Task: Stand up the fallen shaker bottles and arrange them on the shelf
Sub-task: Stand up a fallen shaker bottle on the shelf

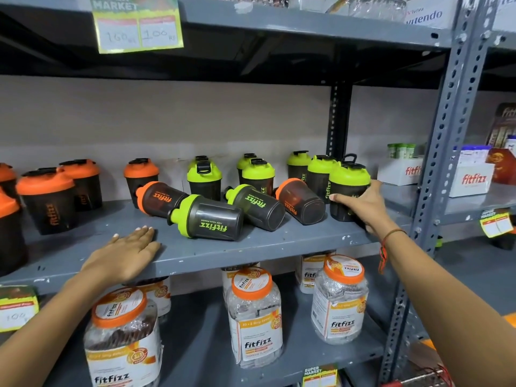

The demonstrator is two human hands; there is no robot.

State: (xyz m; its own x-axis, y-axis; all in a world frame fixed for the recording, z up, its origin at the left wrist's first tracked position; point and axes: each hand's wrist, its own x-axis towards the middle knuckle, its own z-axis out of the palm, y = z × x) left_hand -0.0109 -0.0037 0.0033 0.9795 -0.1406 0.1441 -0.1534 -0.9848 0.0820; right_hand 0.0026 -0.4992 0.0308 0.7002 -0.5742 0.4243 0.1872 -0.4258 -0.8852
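Observation:
Several dark shaker bottles lie on their sides on the grey shelf (pixel 265 247): an orange-lidded one (pixel 160 198), a green-lidded one (pixel 208 217) in front, another green-lidded one (pixel 255 205) and an orange-lidded one (pixel 300 199) to the right. My right hand (pixel 363 203) grips an upright green-lidded shaker (pixel 347 188) at the shelf's right end. My left hand (pixel 125 252) lies flat on the shelf's front edge, fingers spread, holding nothing. Upright orange-lidded shakers (pixel 50 202) stand at the left and upright green-lidded ones (pixel 205 180) along the back.
A perforated grey upright (pixel 435 174) stands just right of my right hand. Large fitfizz jars (pixel 252 317) fill the shelf below. White fitfizz boxes (pixel 472 180) sit on the neighbouring shelf. A price sign (pixel 138 23) hangs from the shelf above.

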